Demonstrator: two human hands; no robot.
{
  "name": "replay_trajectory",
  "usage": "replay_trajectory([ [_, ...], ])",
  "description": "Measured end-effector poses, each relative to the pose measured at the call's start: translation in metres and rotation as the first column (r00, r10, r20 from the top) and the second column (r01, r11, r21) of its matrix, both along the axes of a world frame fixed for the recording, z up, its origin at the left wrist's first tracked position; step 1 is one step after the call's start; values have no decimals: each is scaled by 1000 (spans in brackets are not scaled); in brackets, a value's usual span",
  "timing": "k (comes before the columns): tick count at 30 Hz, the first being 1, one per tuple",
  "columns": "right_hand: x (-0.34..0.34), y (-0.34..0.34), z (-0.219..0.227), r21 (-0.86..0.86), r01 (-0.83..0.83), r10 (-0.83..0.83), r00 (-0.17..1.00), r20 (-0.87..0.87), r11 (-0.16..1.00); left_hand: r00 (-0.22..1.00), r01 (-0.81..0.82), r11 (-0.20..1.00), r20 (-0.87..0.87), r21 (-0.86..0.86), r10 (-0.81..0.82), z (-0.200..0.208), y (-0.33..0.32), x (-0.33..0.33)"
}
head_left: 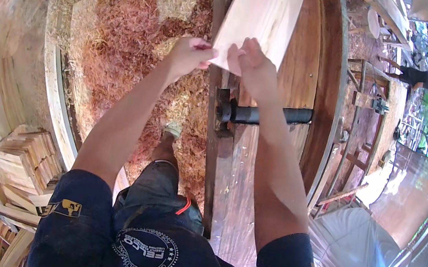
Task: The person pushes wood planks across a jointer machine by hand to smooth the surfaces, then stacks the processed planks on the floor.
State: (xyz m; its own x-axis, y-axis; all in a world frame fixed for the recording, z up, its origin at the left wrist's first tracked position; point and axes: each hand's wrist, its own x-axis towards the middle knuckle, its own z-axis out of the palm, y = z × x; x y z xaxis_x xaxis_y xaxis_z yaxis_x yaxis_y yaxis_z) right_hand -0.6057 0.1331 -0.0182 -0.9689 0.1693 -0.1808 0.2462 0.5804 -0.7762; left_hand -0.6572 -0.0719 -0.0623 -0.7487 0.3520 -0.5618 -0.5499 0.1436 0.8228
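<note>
Left hand: the left hand [186, 59] pinches the near left corner of the plank [264, 11], thumb and fingertips at its edge.
Right hand: the right hand [258, 75] lies over the plank's near end, fingers bent on the top face; cannot tell whether it grips or just presses.
Plank: pale, flat, long; runs away from the hands to the top edge of view, above the wooden bench [242, 167], its near end between both hands.
Roller: dark cylinder [297, 115] set across the bench, nearer the body than the plank's end; right forearm passes over it.
Bench: brown boards, long dark rail along the left side, worn surface.
Shavings: reddish and pale wood shavings [125, 20] heaped left of the bench; a foot [172, 129] stands among them.
Clothing: dark short-sleeved shirt [85, 248], pale print on chest; orange-red cord [184, 206] at the waist.
Left side: stacked cut timber [25, 163].
Right side: wooden frame with a metal vise [380, 106]; another person [415, 77] beyond; grey sheeting [351, 246] lower down.
</note>
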Motion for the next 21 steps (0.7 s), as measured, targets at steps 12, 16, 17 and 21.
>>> replay_trajectory([
  [12,9,-53,90,286,82,-105,992,66,955,806,-1,974,-577,-227,-134,143,4,119],
  [16,39,-20,130,168,46,-63,993,99,985,865,129,990,-494,57,-85,125,5,142],
  [17,53,-16,136,170,41,-57,994,91,985,850,106,993,-513,-55,-119,115,6,142],
  [21,145,1,171,-579,366,-294,931,218,729,847,124,864,-401,-489,-349,124,5,140],
])
